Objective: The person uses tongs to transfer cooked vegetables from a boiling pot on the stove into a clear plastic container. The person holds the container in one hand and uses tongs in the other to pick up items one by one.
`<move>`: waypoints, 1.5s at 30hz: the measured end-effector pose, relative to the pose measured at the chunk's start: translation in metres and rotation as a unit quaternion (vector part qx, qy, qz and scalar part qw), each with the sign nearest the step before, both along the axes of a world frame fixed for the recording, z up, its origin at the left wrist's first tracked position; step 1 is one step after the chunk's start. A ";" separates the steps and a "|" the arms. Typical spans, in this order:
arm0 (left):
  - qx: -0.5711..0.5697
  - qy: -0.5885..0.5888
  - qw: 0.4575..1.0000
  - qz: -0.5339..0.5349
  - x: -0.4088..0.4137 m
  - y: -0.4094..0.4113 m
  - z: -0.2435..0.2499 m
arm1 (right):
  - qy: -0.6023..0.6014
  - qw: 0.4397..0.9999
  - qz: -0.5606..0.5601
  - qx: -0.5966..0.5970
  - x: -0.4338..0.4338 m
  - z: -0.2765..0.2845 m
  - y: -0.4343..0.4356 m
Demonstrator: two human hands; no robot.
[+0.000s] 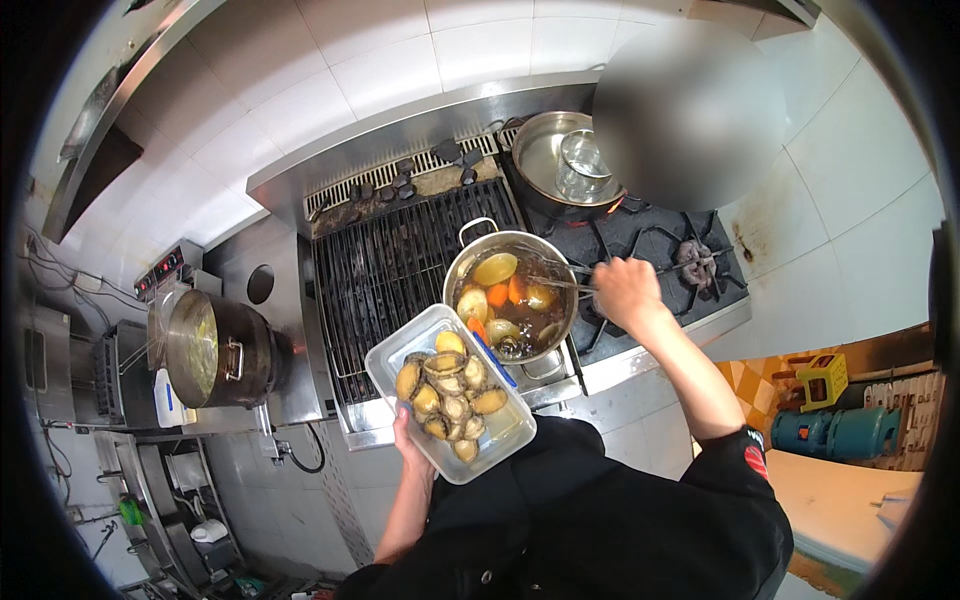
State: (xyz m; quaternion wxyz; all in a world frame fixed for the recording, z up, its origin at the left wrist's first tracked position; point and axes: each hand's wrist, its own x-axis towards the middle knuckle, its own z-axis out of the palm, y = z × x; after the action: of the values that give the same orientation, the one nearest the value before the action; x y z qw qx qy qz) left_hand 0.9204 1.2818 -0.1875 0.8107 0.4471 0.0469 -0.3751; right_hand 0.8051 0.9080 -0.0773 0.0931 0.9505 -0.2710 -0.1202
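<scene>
My left hand point(411, 442) grips the near left side of a clear plastic food container point(510, 435), tilted against the near rim of a steel pot. Several abalones point(454, 397), shelled by their look, lie inside it. A blue strip point(495, 360) runs along its side by the pot. My right hand point(628, 292) is closed on metal tongs point(566, 285), whose ends reach into the pot point(510, 237). Dark broth there holds carrot pieces point(516, 289) and pale round pieces point(495, 268), perhaps onion or potato. Whether the tongs grip anything is unclear.
A barred grill point(382, 277) lies left of the pot. Behind, a wide pan point(540, 161) holding a wire strainer point(581, 165) sits over a lit burner. A large stockpot point(240, 352) stands far left. Gas cylinders point(832, 433) stand at right. One upper-right patch is blurred.
</scene>
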 end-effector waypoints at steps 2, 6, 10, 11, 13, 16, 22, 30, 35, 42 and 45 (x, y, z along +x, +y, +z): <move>-0.002 0.005 1.000 -0.011 -0.003 0.005 0.000 | -0.003 0.999 0.040 -0.009 0.027 -0.027 -0.008; 0.032 -0.025 0.999 0.009 -0.008 0.006 0.003 | 0.056 0.998 0.038 -0.010 0.079 -0.048 0.001; 0.046 -0.014 0.998 0.030 -0.008 0.009 -0.001 | 0.034 0.996 0.085 0.015 0.091 -0.057 -0.028; 0.049 -0.008 0.998 0.036 -0.008 0.009 -0.002 | 0.018 0.995 0.100 0.020 0.087 -0.062 -0.037; 0.043 -0.002 0.998 0.036 -0.008 0.010 -0.003 | -0.002 0.993 0.108 0.036 0.075 -0.055 -0.041; 0.045 -0.005 0.998 0.033 -0.008 0.008 0.000 | -0.036 0.992 0.090 0.084 0.046 -0.040 -0.042; 0.050 -0.016 0.999 0.008 -0.006 0.000 0.010 | -0.068 0.980 0.029 0.184 -0.015 -0.003 -0.031; 0.044 -0.006 0.999 -0.004 -0.006 -0.004 0.014 | -0.030 0.984 -0.027 0.175 -0.038 0.005 -0.005; 0.035 -0.007 0.999 -0.012 -0.006 -0.005 0.019 | -0.012 0.990 -0.061 0.129 -0.007 -0.018 0.007; 0.034 -0.003 0.999 -0.001 -0.009 0.002 0.014 | -0.008 0.999 -0.016 0.050 0.044 -0.061 0.026; 0.040 0.003 0.999 0.012 -0.012 0.004 0.014 | -0.024 0.998 -0.029 0.050 0.030 -0.044 0.028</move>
State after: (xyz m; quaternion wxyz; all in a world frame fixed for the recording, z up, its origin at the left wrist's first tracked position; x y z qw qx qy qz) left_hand 0.9089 1.2854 -0.1737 0.7965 0.4776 0.0693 -0.3642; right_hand 0.8350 0.9356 -0.1212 0.0349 0.9484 -0.2940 -0.1132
